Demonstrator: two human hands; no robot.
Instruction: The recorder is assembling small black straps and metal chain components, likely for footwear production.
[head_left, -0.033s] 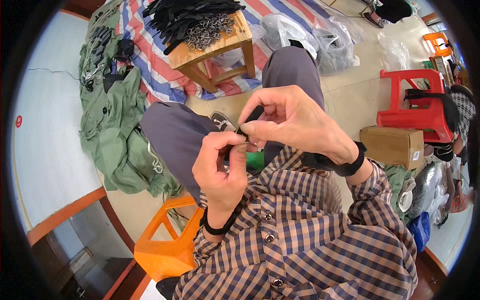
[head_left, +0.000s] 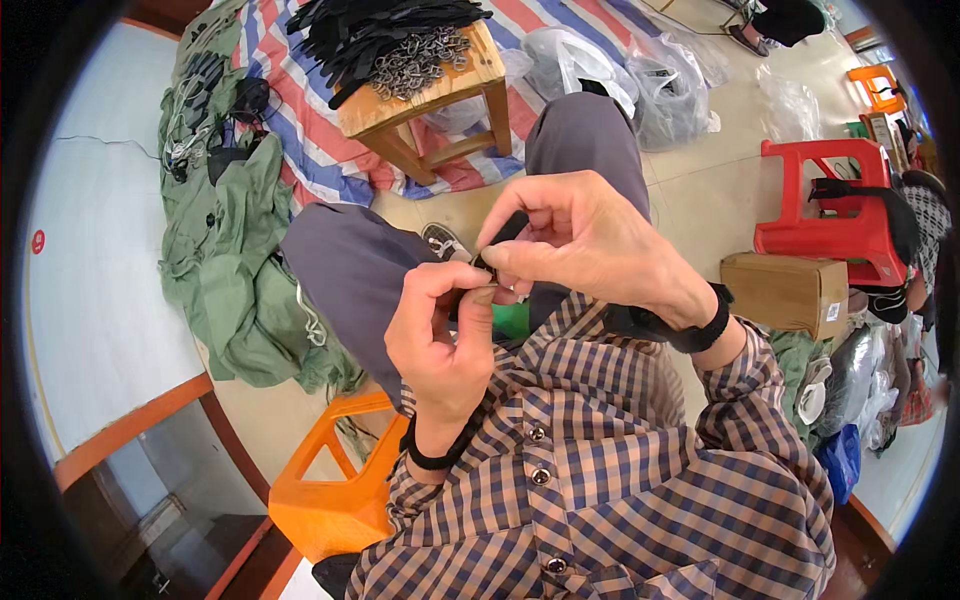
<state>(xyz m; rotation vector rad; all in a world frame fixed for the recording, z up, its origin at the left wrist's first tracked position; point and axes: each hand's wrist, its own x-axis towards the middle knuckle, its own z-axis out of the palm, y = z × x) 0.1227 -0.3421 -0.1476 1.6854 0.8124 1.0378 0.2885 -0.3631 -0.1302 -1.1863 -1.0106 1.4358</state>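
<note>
Above my lap, my right hand (head_left: 595,245) pinches a short black strap (head_left: 513,226) between thumb and fingers. One end of the strap sticks up past the fingers. Just below and to the left, my left hand (head_left: 440,335) is closed in a pinch at the strap's lower end, its fingertips meeting those of the right. Something small and shiny shows at the left fingertips, too small to make out. Ahead stands a wooden stool (head_left: 412,128) bearing a heap of black straps (head_left: 375,40) and a pile of small metal clasps (head_left: 420,62).
A striped sheet (head_left: 290,75) covers the floor ahead, with clear plastic bags (head_left: 670,95) beside it. Green cloth (head_left: 235,260) lies at left. An orange stool (head_left: 335,500) stands near my left side; a red stool (head_left: 830,215) and cardboard box (head_left: 785,290) are at right.
</note>
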